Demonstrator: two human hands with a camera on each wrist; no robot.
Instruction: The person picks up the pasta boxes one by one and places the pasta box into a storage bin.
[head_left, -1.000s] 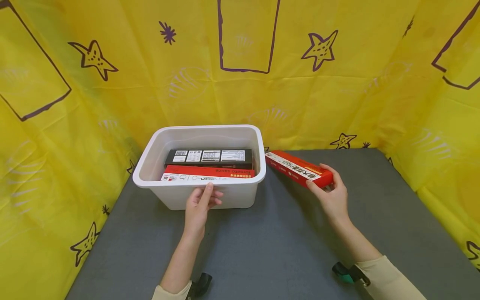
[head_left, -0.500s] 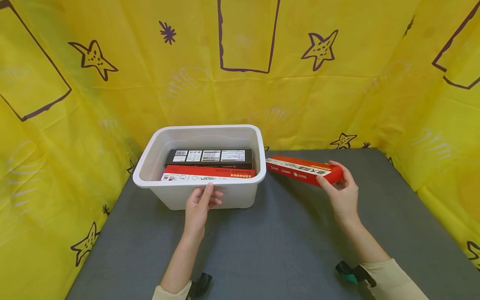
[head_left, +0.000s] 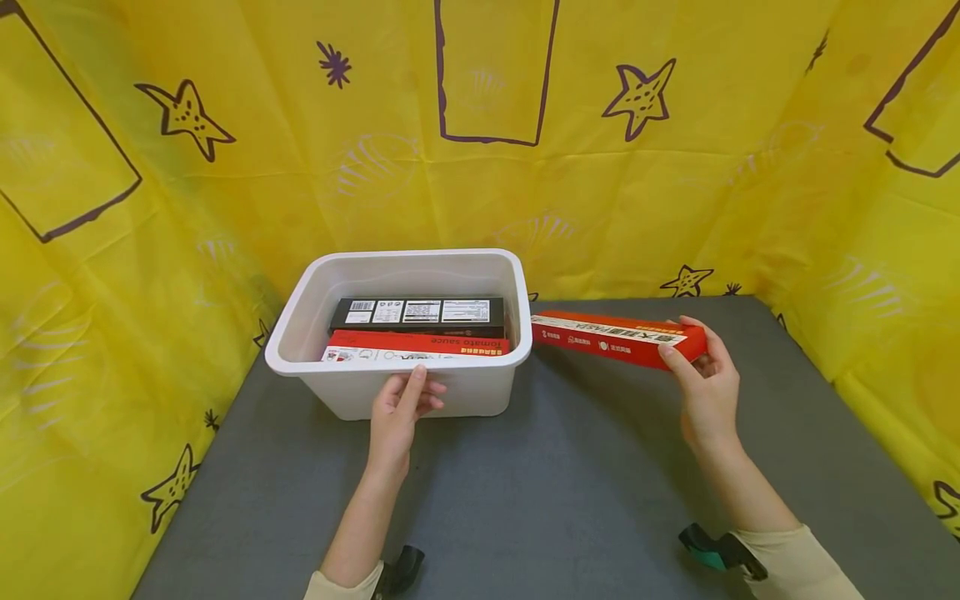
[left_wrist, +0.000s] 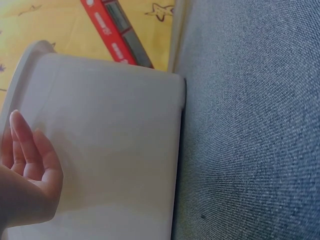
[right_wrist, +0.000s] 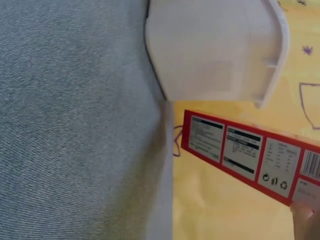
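Note:
My left hand holds the front rim of a white plastic bin, thumb at the rim and fingers below it. Inside the bin lie a red box marked "Tomato sauce" and, behind it, a black box with white label panels. To the bin's right, my right hand grips the right end of a long red pasta box, raised above the table. The box's left end is close to the bin's right side. In the right wrist view, the pasta box shows printed panels; only a fingertip appears.
The bin stands on a dark grey table, towards its back left. A yellow cloth with starfish drawings surrounds the table at the back and both sides. Each forearm wears a black strap device near the sleeve.
My right hand has moved right with the pasta box, swinging it from a steep slant to nearly level across the view. The left hand and bin have stayed put.

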